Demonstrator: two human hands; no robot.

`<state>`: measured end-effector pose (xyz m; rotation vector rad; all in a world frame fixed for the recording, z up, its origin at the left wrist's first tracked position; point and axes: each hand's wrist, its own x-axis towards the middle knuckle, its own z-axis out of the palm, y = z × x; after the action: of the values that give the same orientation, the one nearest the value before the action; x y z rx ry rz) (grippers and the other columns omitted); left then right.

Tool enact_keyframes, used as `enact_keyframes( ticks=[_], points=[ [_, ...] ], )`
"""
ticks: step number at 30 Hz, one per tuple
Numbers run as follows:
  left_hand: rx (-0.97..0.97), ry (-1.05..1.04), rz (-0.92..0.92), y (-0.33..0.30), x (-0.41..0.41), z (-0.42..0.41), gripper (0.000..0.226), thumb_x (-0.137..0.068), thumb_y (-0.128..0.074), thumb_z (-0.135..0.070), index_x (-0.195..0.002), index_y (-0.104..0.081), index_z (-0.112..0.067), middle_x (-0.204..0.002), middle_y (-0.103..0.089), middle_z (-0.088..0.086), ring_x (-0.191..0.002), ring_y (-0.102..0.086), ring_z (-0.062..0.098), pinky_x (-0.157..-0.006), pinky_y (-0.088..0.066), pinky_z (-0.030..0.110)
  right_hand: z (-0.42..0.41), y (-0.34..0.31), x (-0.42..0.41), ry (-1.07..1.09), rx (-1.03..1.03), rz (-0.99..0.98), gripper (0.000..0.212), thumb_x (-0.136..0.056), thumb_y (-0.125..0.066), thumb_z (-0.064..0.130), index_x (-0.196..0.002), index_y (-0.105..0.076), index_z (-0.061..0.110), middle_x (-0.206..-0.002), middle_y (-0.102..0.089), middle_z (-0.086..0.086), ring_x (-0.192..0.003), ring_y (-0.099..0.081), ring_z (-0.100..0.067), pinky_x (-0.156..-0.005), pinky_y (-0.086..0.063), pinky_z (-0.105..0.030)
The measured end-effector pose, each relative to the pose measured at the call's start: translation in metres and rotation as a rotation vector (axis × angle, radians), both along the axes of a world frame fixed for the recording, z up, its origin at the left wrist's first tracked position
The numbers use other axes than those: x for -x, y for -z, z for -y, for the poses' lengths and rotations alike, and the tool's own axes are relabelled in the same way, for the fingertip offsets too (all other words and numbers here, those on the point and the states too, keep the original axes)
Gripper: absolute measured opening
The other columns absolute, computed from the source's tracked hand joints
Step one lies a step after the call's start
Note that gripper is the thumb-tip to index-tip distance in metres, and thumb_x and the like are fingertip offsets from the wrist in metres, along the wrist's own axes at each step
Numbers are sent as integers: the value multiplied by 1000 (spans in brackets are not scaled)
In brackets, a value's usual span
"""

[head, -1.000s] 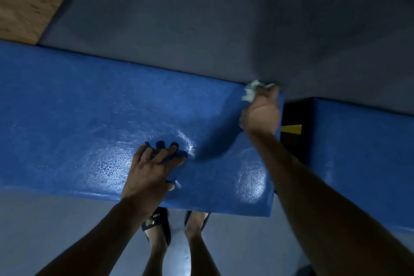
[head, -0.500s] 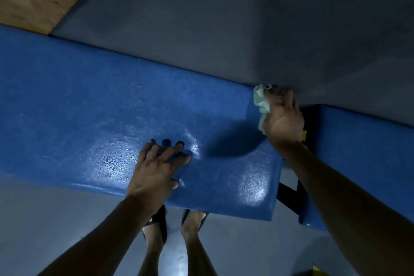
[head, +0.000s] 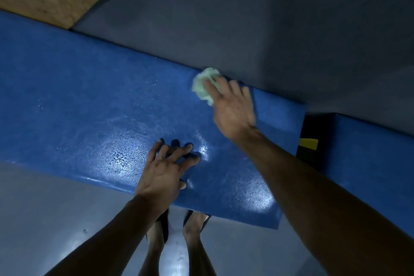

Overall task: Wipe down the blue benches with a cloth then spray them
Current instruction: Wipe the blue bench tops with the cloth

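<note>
A person's right hand [head: 233, 110] presses a pale cloth [head: 205, 85] under its fingers at the blue surface's [head: 78, 101] far edge; left hand [head: 164, 170] rests splayed, empty, nearer.

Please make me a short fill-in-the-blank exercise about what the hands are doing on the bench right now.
1. The right hand presses a pale ____ against the blue bench.
2. The left hand rests ____ on the bench top, holding nothing.
3. The cloth lies near the bench's ____ edge, by the grey wall.

Missing words: cloth; flat; far
</note>
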<state>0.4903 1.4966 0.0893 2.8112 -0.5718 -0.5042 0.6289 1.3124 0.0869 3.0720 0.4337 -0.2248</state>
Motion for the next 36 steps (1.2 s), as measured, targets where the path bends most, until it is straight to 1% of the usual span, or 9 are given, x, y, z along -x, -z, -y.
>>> enact_keyframes(
  ticks=[5, 8, 11, 16, 21, 25, 29, 33, 36],
  points=[
    [-16, 20, 16, 0, 0, 0, 88, -39, -94, -35, -121, -62, -38, -133, -60, -6, -105, -50, 26, -109, -25, 49, 102, 2, 43, 287, 59, 81, 61, -78, -52, 21, -139, -51, 23, -130, -54, -10, -96, -52, -37, -77, -41, -42],
    [-22, 21, 4, 0, -1, 0, 92, -39, -94, -36, -124, -59, -39, -134, -59, -7, -108, -48, 25, -109, -25, 50, 84, 3, 46, 488, -23, 58, 64, -73, -48, 15, -137, -53, 16, -129, -54, -15, -96, -52, -39, -74, -42, -43],
    [-22, 21, -8, 0, 0, -1, 92, -41, -94, -36, -126, -58, -40, -135, -58, -7, -108, -50, 25, -111, -24, 50, 22, 1, 30, 665, -133, 15, 70, -73, -33, 21, -140, -49, 12, -135, -49, -19, -105, -49, -41, -81, -43, -45],
    [-28, 38, 26, 0, -1, -1, 88, -41, -93, -36, -122, -59, -36, -135, -58, -7, -103, -47, 24, -111, -24, 52, -57, 4, 3, 299, -224, -52, 71, -79, -57, 15, -148, -39, 17, -144, -43, -9, -118, -44, -30, -90, -41, -42],
    [-60, 64, 29, -1, -1, -1, 87, -42, -93, -38, -123, -61, -36, -137, -57, -7, -105, -43, 23, -111, -24, 53, 9, 8, 3, -64, -159, -41, 71, -75, -64, 25, -143, -47, 26, -142, -49, -1, -104, -52, -29, -81, -43, -40],
    [-65, 48, 22, -2, 0, 1, 87, -43, -92, -36, -124, -60, -37, -136, -57, -8, -106, -46, 23, -111, -25, 53, 114, 8, 38, 197, -89, 6, 60, -87, -44, 31, -147, -41, 28, -147, -43, -7, -104, -51, -37, -85, -43, -43],
    [-51, 35, 20, -1, 1, 0, 89, -44, -92, -36, -127, -59, -38, -136, -57, -9, -106, -47, 23, -111, -24, 52, 153, 7, 71, 532, -97, 79, 64, -80, -43, 26, -144, -45, 20, -138, -47, -18, -96, -50, -40, -82, -43, -45],
    [-31, 26, 5, 1, 1, -2, 87, -46, -90, -34, -127, -58, -39, -138, -55, -9, -108, -49, 23, -112, -23, 53, 86, 11, 57, 741, -168, 132, 74, -70, -50, 19, -144, -45, 17, -138, -47, -21, -97, -49, -42, -79, -42, -44],
    [-35, 22, -26, 1, -1, -3, 88, -45, -90, -37, -127, -57, -40, -138, -54, -10, -108, -49, 23, -112, -24, 54, -1, 11, 35, 610, -255, 102, 78, -69, -64, 15, -145, -45, 19, -143, -45, -17, -103, -48, -38, -84, -42, -41]
  ],
)
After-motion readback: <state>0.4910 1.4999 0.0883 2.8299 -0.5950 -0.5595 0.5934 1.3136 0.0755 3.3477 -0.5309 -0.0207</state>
